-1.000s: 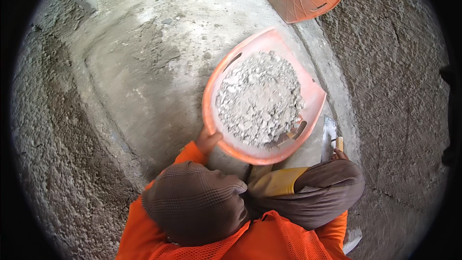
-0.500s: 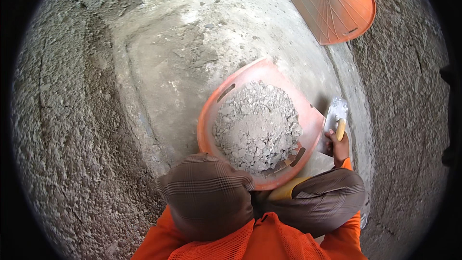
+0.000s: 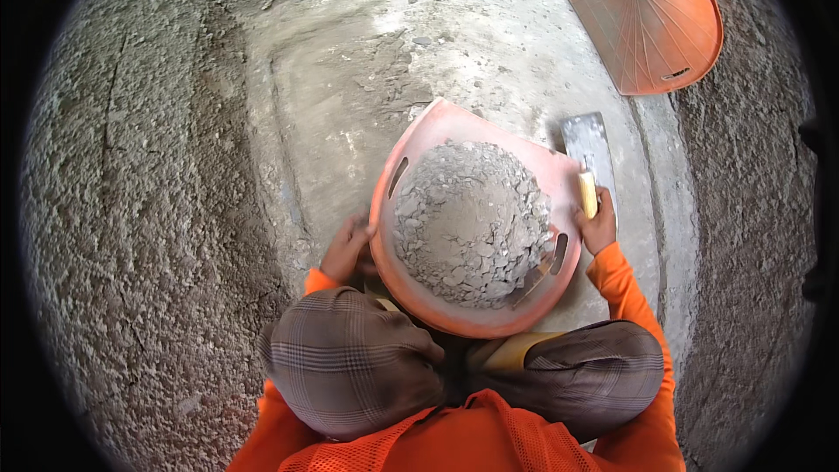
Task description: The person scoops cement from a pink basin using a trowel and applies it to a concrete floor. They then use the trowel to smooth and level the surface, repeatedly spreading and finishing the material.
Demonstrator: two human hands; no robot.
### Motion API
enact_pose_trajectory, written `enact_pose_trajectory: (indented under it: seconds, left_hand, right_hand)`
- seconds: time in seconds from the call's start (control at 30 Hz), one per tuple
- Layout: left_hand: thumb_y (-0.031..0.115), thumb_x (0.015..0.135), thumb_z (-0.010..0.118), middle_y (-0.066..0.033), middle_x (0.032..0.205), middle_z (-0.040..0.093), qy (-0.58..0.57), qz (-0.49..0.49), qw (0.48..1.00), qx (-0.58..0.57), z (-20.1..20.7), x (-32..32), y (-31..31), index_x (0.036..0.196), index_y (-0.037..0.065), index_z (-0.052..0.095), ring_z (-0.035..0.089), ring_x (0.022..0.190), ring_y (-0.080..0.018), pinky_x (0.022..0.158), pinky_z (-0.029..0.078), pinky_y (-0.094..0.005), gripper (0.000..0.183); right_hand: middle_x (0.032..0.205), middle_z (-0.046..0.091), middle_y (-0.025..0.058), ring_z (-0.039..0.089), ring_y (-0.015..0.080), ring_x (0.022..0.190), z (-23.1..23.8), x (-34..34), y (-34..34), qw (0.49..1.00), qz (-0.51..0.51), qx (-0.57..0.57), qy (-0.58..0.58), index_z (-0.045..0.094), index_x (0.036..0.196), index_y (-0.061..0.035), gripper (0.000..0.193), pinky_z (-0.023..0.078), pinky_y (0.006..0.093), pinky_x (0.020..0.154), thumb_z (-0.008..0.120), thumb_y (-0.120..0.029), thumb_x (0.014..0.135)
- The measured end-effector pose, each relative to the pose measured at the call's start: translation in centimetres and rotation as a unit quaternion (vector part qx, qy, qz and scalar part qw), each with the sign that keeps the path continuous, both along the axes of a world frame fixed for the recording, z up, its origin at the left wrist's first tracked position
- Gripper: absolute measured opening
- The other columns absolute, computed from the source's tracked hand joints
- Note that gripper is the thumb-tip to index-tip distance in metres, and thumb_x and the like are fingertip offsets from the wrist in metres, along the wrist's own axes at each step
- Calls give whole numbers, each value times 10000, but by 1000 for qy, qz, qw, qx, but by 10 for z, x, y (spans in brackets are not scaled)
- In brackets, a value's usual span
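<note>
Between my knees and the far floor sits an orange plastic mortar pan (image 3: 415, 291) with one straight edge and slotted handholds. Grey crumbled rubble and powder (image 3: 476, 218) fills it. My left hand (image 3: 343, 246) is at the pan's left rim, thumb on the edge; its other fingers are partly hidden and slightly blurred. On the right side, my right hand (image 3: 599, 227) is closed round the pale wooden handle of a rectangular steel plastering trowel (image 3: 587, 138). The trowel's blade points away from me beside the pan's straight edge.
Another orange pan (image 3: 647, 22) stands at the far right by the rough wall (image 3: 743, 166). A second rough grey wall (image 3: 140, 210) rises on the left. Dusty concrete floor (image 3: 341, 114) with small crumbs lies between them. My bent knees (image 3: 350, 358) are close to the pan.
My left hand has come into view at the pan's left rim. The pan has turned anticlockwise and shifted left across the floor. My right hand and trowel have moved forward and left.
</note>
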State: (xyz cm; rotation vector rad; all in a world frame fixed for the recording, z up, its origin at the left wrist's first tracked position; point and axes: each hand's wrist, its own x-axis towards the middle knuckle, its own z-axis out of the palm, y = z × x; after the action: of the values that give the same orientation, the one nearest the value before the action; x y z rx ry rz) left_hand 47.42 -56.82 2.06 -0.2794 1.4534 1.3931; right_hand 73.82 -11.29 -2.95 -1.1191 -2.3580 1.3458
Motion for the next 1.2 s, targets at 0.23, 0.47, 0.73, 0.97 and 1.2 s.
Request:
enact_pose_trajectory:
  seconds: [0.23, 0.47, 0.73, 0.97, 1.2]
  left_hand:
    - [110, 915, 625, -214, 1253, 610, 441, -218, 870, -34, -18, -16, 5, 1533, 5, 254, 611, 1164, -305, 1015, 494, -393, 728]
    - [107, 908, 636, -173, 1309, 540, 252, -207, 945, -37, -6, 27, -70, 1524, -17, 272, 551, 1183, -225, 1022, 477, -368, 726]
    - [79, 897, 634, -166, 1296, 552, 205, -135, 968, -44, -17, 18, -101, 1472, -63, 292, 561, 1185, -239, 1032, 473, -362, 684]
    - [20, 881, 620, -131, 1487, 440, 251, -113, 961, 24, -18, -7, -101, 1608, 14, 175, 439, 1353, -217, 1150, 347, -355, 853]
    - [-12, 892, 622, -72, 1528, 409, 166, -45, 985, 3, 5, -13, -120, 1624, 29, 184, 390, 1386, -183, 1165, 307, -340, 854]
  right_hand:
    - [965, 684, 258, 674, 483, 900, 42, -87, 17, 970, 223, 86, -34, 436, 1272, -104, 455, 529, 497, 771, 696, -254, 930]
    - [902, 683, 276, 660, 508, 863, 40, -147, -5, 904, 391, 114, -128, 377, 1318, -138, 502, 511, 560, 756, 668, -245, 924]
    - [941, 681, 280, 662, 502, 895, 10, -167, -26, 939, 306, 75, -136, 445, 1273, -127, 416, 514, 543, 760, 671, -181, 927]
    - [978, 705, 223, 714, 368, 919, 28, -208, 51, 942, 299, 145, -38, 527, 1263, -82, 378, 544, 428, 813, 698, -200, 947]
    - [813, 628, 65, 602, 155, 740, 34, -311, 90, 968, 236, 72, 38, 578, 1168, -57, 320, 497, 306, 685, 736, -224, 945]
